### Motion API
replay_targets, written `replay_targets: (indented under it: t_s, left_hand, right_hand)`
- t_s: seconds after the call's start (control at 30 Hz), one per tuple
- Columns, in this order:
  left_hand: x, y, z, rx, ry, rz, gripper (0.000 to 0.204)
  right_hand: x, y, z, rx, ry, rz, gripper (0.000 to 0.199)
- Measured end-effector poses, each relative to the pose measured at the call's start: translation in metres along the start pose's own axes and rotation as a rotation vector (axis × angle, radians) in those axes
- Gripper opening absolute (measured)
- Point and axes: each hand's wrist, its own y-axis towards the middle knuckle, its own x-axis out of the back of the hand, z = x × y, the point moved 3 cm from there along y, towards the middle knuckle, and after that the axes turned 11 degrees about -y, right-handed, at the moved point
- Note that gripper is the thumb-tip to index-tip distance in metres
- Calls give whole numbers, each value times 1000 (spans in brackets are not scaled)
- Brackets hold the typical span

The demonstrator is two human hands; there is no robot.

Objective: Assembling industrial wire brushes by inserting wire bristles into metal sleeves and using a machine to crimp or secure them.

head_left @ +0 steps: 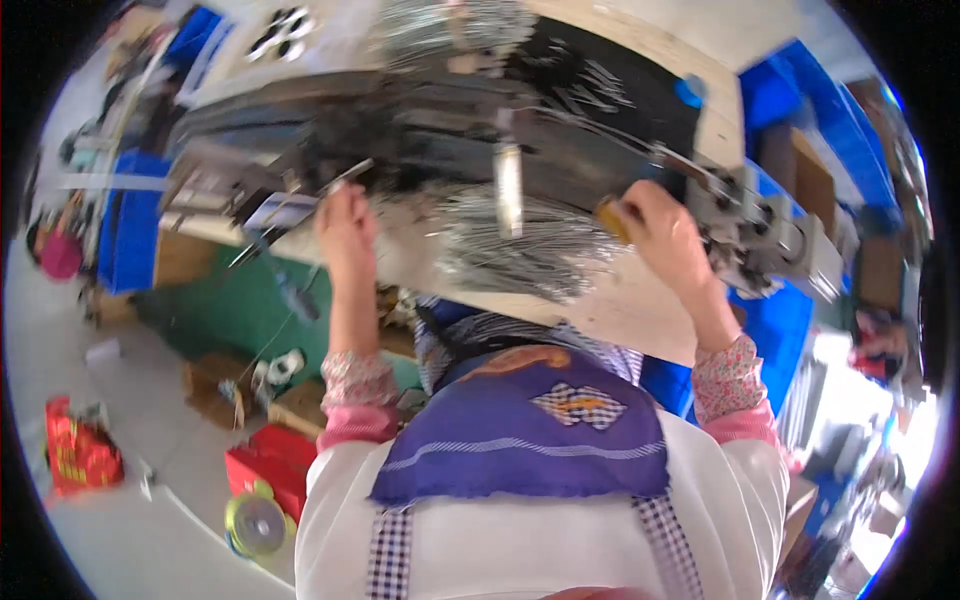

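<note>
My left hand [347, 225] is at the left side of a long dark metal machine bed, fingers pinched together. A thin metal rod [352, 174] sticks out at its fingertips and seems to be held there. On the right, my right hand [662, 230] is curled round a small dull-yellow piece [613, 220]; motion blur hides its exact kind. A heap of thin grey metal rods [525, 245] lies on the wooden bench between my hands. Above that heap, a shiny metal bar [509, 190] points toward me.
Grey machine fittings [765, 230] stand right of my right hand. More rods [450, 35] and a black mat [605, 85] are at the back. Blue bins [133, 220] flank the bench. A red box [268, 468] stands on the floor at left.
</note>
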Motion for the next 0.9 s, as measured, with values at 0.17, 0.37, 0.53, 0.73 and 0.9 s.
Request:
replay_targets:
  t_s: [0.17,0.37,0.53,0.73,0.9]
  left_hand:
    - [-131,-97,-17,-199,-18,724,28]
    - [-222,-102,61,798,-97,842,24]
    - [-215,-102,66,459,-162,601,24]
    - [-203,-92,58,320,-90,491,23]
    - [-205,-94,55,395,-100,481,25]
  right_hand:
    - [74,-25,22,-95,265,4,13]
    - [101,-21,7,-293,426,-155,10]
    - [112,3,-2,-204,278,-251,12]
    - [19,107,17,438,-81,-40,28]
    - [38,104,24,101,410,389,27]
